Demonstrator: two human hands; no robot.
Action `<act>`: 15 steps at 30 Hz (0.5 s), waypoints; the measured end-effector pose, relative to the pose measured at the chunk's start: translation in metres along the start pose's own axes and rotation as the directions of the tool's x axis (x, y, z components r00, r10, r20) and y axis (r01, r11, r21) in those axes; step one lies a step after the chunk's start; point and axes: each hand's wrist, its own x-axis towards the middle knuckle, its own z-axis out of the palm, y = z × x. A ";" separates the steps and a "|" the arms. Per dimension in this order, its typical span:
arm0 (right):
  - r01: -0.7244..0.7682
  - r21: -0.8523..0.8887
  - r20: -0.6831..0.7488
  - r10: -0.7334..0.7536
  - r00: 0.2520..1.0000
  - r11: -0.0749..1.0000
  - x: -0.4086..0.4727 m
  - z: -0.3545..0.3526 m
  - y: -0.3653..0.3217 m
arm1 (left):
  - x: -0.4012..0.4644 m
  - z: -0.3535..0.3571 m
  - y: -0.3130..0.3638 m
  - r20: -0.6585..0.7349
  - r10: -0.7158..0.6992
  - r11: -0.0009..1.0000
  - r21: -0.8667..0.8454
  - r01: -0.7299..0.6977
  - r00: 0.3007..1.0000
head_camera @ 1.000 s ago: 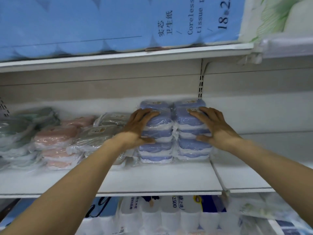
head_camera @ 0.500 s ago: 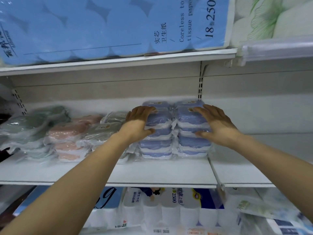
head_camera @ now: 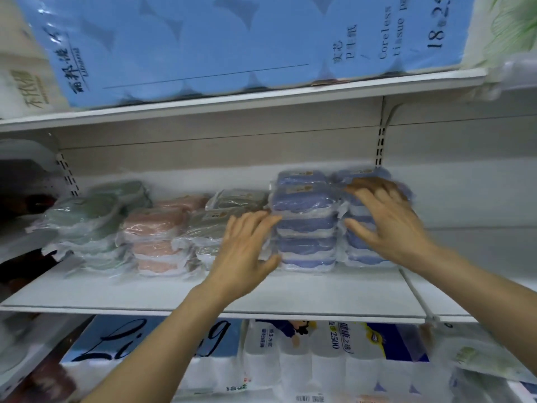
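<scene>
Two stacks of blue plastic-wrapped boxes stand side by side on a white shelf. The left blue stack is fully in view. My left hand hovers at its left side with fingers spread and straight, the fingertips just at the stack's edge. My right hand lies over the front and top of the right blue stack, fingers spread, hiding much of it.
Grey, pink and green wrapped box stacks fill the shelf to the left. A big blue tissue pack sits on the shelf above. Toilet roll packs stand below. An upright slotted post is behind the blue stacks.
My left hand has come off the left blue stack and moved left and down, fingers now spread. My right hand stays on the right stack. The view has shifted left.
</scene>
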 end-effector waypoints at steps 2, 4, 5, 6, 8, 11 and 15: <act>0.058 -0.018 -0.039 -0.059 0.998 0.998 0.013 0.011 -0.032 | -0.015 -0.012 -0.034 -0.022 -0.031 0.999 0.033 0.032 0.999; 0.115 -0.040 -0.050 -0.117 0.992 0.993 0.028 0.027 -0.068 | -0.026 -0.033 -0.071 -0.034 -0.122 0.990 0.060 0.124 0.992; 0.150 -0.057 -0.047 -0.153 0.987 0.987 0.035 0.036 -0.088 | -0.031 -0.044 -0.091 -0.041 -0.162 0.983 0.078 0.165 0.986; 0.190 -0.080 -0.036 -0.194 0.980 0.978 0.042 0.047 -0.106 | -0.035 -0.055 -0.110 -0.050 -0.194 0.975 0.096 0.198 0.980; 0.264 -0.136 0.014 -0.265 0.964 0.955 0.057 0.069 -0.142 | -0.038 -0.075 -0.144 -0.039 -0.248 0.953 0.170 0.251 0.968; 0.298 -0.193 0.151 -0.272 0.950 0.935 0.076 0.101 -0.185 | -0.036 -0.091 -0.167 0.126 -0.327 0.920 0.268 0.286 0.936; 0.193 -0.288 0.268 -0.115 0.956 0.938 0.085 0.130 -0.203 | -0.021 -0.097 -0.163 0.246 -0.271 0.952 0.210 0.222 0.931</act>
